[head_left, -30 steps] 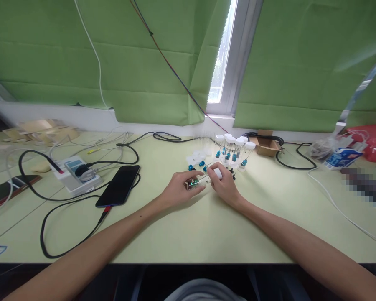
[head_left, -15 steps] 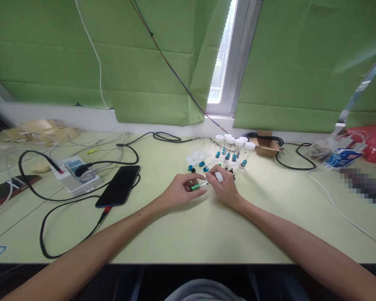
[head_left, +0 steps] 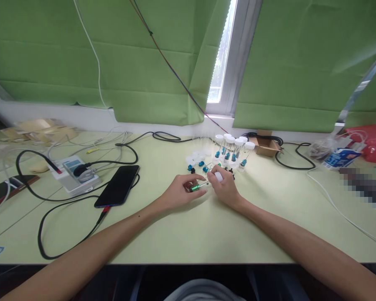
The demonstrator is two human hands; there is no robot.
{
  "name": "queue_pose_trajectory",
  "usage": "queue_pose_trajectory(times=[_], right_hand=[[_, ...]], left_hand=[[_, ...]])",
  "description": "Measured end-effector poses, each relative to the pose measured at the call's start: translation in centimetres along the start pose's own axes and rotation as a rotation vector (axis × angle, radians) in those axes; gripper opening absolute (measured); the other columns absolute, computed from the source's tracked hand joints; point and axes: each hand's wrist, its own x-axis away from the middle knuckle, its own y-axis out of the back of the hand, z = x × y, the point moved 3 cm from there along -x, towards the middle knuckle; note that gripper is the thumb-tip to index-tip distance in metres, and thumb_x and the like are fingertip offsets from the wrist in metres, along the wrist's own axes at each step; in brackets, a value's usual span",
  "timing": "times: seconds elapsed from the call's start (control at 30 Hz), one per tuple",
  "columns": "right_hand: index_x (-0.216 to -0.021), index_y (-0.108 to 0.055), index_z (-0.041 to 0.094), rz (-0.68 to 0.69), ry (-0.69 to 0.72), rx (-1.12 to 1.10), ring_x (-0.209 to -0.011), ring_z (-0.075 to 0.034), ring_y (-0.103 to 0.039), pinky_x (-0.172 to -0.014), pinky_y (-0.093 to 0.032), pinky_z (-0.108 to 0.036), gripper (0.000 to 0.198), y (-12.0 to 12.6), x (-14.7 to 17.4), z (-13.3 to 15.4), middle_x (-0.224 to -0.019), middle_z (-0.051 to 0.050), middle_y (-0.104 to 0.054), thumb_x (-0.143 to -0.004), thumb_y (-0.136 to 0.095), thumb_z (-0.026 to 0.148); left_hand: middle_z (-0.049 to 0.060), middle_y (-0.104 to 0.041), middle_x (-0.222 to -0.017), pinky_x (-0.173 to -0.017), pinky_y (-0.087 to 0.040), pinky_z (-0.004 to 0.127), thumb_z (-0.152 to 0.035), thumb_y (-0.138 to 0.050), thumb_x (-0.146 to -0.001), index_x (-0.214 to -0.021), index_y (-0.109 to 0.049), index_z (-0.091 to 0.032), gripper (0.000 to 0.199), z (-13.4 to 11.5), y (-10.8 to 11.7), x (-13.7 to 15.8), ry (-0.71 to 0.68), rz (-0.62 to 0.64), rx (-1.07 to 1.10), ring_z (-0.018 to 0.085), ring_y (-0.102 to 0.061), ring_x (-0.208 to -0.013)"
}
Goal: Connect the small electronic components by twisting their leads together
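Note:
Near the middle of the table, my left hand (head_left: 182, 191) is curled around a small shiny green piece (head_left: 195, 188), thumb and fingers on either side of it. My right hand (head_left: 224, 187) grips a white cap (head_left: 218, 176) between its fingers. A thin rod (head_left: 204, 184) runs between the cap side and the green piece; how they join is too small to tell. Just beyond my hands lie loose teal pieces (head_left: 201, 164) and a black piece (head_left: 193, 170). Behind my right hand stand several clear vials with white caps (head_left: 238, 142), teal pieces on stems inside them.
Clear lids or cups (head_left: 194, 158) sit left of the vials. A cardboard box (head_left: 266, 147) with black cable is behind them. To the left are a phone (head_left: 117, 186) on a charging cable and a power strip (head_left: 77, 175). A blue-white packet (head_left: 343, 158) lies at right.
Both hands hold nearly the same pose. My right fingers have shifted very slightly on the white cap, and the view has moved a little.

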Motion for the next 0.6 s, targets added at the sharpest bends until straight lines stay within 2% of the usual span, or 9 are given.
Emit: queue_pose_trajectory(times=[0.6], right_hand=[[-0.067, -0.044, 0.022, 0.030, -0.006, 0.034, -0.051, -0.013, -0.040, -0.052, -0.034, -0.026, 0.025, -0.07, -0.01, -0.52, -0.055, 0.004, -0.044, -0.089, -0.046, 0.034]], left_hand=[[-0.002, -0.050, -0.070, -0.052, -0.036, 0.023, -0.045, -0.067, -0.076, -0.105, -0.069, -0.017, 0.040, -0.04, -0.09, 0.06, -0.006, -0.017, -0.021, 0.009, -0.037, -0.055]])
